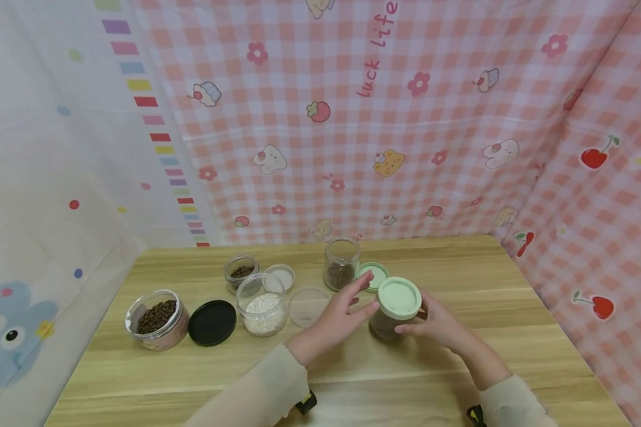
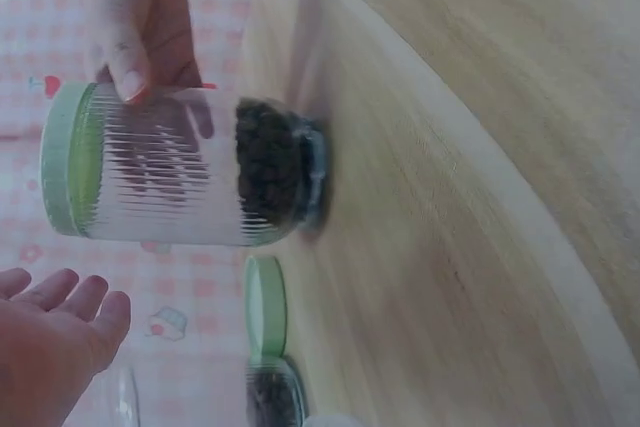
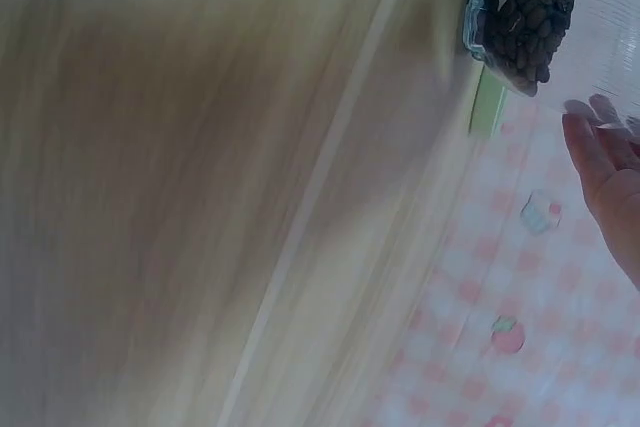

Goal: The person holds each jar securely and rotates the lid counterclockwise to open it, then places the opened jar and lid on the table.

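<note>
My right hand (image 1: 437, 323) grips a clear ribbed jar (image 2: 170, 167) from its right side, thumb in front and fingers behind. A pale green lid (image 1: 399, 296) tops the jar, and dark coffee beans (image 3: 530, 17) fill its bottom part. The jar stands upright, its base close to the wooden table. To the left of it, my left hand (image 1: 338, 317) is held with fingers extended, a small gap from the jar in the left wrist view. Just behind lie another green lid (image 1: 375, 276) and an uncovered jar (image 1: 342, 267) with dark contents.
Farther left stand an open jar of white flakes (image 1: 264, 311), a small jar of brown pieces (image 1: 241, 273) and a wide jar of brown pellets (image 1: 159, 320). A black lid (image 1: 212, 322), a clear lid (image 1: 308, 306) and a whitish lid (image 1: 279, 277) lie among them. Patterned cloth (image 1: 352, 148) hangs behind.
</note>
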Available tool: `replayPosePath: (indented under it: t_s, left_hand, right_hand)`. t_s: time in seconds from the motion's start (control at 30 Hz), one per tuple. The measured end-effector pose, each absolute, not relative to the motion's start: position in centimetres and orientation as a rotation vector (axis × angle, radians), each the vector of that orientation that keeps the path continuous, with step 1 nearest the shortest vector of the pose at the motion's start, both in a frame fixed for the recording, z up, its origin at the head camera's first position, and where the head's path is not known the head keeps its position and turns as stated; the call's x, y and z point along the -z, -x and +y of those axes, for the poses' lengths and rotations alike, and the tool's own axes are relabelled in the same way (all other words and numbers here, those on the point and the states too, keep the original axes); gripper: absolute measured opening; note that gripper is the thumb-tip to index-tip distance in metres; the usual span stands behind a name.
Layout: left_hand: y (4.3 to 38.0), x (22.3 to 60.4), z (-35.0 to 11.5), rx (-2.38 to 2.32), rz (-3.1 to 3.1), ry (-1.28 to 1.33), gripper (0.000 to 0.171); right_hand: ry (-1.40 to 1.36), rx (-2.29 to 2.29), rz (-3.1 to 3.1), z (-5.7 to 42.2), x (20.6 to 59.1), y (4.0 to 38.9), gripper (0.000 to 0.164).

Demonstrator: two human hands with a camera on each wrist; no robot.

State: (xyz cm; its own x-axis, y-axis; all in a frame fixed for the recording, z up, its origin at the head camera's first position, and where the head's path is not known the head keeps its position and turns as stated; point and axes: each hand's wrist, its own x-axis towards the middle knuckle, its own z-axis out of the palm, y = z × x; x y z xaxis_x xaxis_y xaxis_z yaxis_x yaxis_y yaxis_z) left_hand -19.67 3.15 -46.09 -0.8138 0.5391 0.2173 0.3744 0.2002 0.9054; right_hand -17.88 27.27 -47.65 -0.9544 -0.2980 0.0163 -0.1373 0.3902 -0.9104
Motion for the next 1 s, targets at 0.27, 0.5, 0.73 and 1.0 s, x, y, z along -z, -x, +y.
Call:
replayPosePath:
  t_s: [0.27,0.5,0.73,1.0]
  left_hand:
    - [18.2,45.7,0.6,-1.648,2.367,-0.914,0.064]
    - [16.9,45.9,-1.4,-1.684,2.347,-0.820,0.077]
    - [16.0,46.0,-3.5,-1.692,2.370,-0.786,0.084]
    - [15.3,45.8,-5.0,-1.696,2.373,-0.757,0.085]
  right_hand:
    - [0.535,1.529,2.473,24.2,47.5,17.0,0.091]
    - [0.650,1.518,2.444,21.9,47.6,16.6,0.090]
    - [0.696,1.494,2.402,20.1,47.5,16.0,0.088]
    - [0.750,1.461,2.369,18.3,47.7,15.6,0.084]
